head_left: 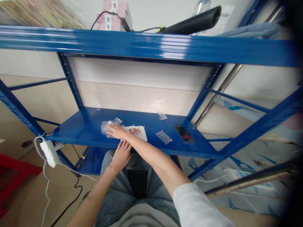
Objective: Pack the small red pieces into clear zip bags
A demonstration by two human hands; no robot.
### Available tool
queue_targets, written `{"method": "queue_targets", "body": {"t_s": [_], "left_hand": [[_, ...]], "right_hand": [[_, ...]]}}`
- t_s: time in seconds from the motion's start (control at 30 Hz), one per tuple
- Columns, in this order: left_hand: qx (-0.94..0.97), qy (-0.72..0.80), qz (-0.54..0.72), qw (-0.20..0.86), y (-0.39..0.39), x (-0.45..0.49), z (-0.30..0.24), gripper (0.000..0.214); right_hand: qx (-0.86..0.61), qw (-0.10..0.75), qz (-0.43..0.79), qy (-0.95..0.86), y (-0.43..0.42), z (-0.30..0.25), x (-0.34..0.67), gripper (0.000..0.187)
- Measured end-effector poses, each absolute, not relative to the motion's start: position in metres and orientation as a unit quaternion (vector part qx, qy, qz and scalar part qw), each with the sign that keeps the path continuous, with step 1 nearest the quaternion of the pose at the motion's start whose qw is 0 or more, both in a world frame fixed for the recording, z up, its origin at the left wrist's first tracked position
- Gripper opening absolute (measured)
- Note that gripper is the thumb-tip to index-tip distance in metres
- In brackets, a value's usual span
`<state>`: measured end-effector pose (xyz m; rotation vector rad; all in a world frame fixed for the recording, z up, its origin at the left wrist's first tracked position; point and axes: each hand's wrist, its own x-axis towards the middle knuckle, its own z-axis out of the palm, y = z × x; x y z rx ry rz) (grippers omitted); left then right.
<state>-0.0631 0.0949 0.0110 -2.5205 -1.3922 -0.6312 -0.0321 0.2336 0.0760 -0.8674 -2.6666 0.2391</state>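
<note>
A small bunch of clear plastic bags [109, 126] sits on the lower shelf of a blue steel rack [71, 126], left of centre, and the person's right hand [116, 131] lies across it. That hand is nearly flat, palm down, with the fingers stretched out and pressing on the film rather than closing around it. The left hand [121, 154] is below it at the shelf's front edge, half open with the fingers lightly curled, and I can't see anything in it. The bags look almost weightless, thin, soft and likely to slip on the glossy painted steel, so pinching a sealed edge would probably work better than grabbing the middle, which would just crumple. Just right of the bunch lies a white printed card [135, 132] with a red pattern, partly under the right wrist. Further right are a single small bag [164, 137] with a red mark and a scrap of clear film [162, 116] near the back. A blurred dark object [183, 134] is too obscured to identify. A white power strip [49, 153] dangles off the rack at lower left.
</note>
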Motion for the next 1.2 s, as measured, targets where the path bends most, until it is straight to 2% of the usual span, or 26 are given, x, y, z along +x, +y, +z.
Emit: {"method": "queue_targets", "body": {"t_s": [0.17,0.3,0.4,0.47,0.6,0.77,0.87,0.97,1.07,1.2], "left_hand": [[-0.852,-0.464,-0.219,0.102,0.091,-0.063,0.014,0.072],[-0.848,-0.472,-0.218,0.104,0.087,-0.064,0.017,0.076],[-0.847,-0.478,-0.213,0.100,0.083,-0.060,0.019,0.076],[-0.843,-0.482,-0.216,0.097,0.081,-0.055,0.020,0.077],[-0.839,-0.486,-0.231,0.084,0.074,-0.044,0.022,0.079],[-0.841,-0.476,-0.257,0.030,0.060,-0.037,0.029,0.073],[-0.810,-0.474,-0.337,-0.075,0.051,-0.034,0.034,0.061],[-0.727,-0.446,-0.423,-0.306,0.043,-0.029,0.036,0.039],[-0.600,-0.405,-0.449,-0.524,0.035,-0.024,0.031,0.043],[-0.504,-0.391,-0.451,-0.625,0.028,-0.021,0.019,0.040]], "right_hand": [[-0.293,0.254,0.098,-0.916,0.223,0.096,0.018,0.050],[-0.398,0.305,0.042,-0.864,0.190,0.103,0.103,0.049],[-0.551,0.296,-0.017,-0.780,0.168,0.090,0.177,0.042],[-0.628,0.259,-0.035,-0.733,0.158,0.077,0.217,0.039],[-0.683,0.211,-0.031,-0.699,0.152,0.055,0.265,0.037],[-0.678,0.281,0.034,-0.678,0.150,0.052,0.268,0.022],[-0.605,0.361,0.091,-0.704,0.124,0.056,0.244,0.022],[-0.504,0.432,0.161,-0.730,0.078,0.054,0.206,0.024],[-0.460,0.441,0.187,-0.748,0.034,0.045,0.171,0.022],[-0.433,0.426,0.179,-0.774,0.010,0.033,0.152,0.023]]}}
